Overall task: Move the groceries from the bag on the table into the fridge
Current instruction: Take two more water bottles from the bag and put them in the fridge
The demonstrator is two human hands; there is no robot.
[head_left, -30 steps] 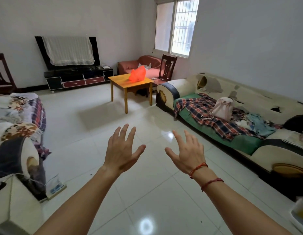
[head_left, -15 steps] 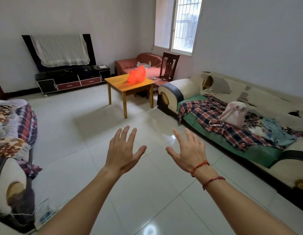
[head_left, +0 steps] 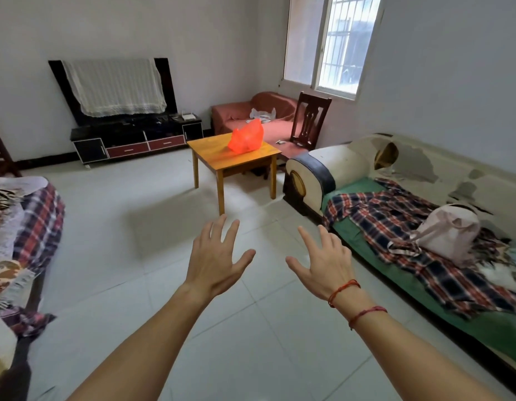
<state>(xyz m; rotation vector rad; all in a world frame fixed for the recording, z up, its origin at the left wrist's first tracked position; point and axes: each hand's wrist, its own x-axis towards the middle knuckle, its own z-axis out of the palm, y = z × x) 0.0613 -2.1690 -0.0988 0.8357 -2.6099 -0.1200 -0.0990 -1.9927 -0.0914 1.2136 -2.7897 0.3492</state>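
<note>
head view, living room. red bag (head_left: 246, 138) sits on the small wooden counter (head_left: 219, 159), on its far right part, across the tiled floor (head_left: 164, 227), close to the dark chair (head_left: 310, 123) and the sofa (head_left: 337, 172) arm. fridge not in view.

left grip (head_left: 215, 264) and right grip (head_left: 323, 264) are both released: fingers straight and spread, backs up, held out over bare floor, holding nothing, well apart from the bag.

step in hand, as i judge it: the approach to the counter. no groceries out yet.

to do it well: walk the open lane of floor, stop at the counter's near side and square up to the bag before reaching. one grip to hold the mouth open, the other to lift items. thin plastic likely sags, so support from beneath if the whole bag is carried.

bag stands as a crumpled mound, peak up and tipped slightly right. about as wide as tall, so no clear long axis. handles and mouth are too small to tell.
</note>
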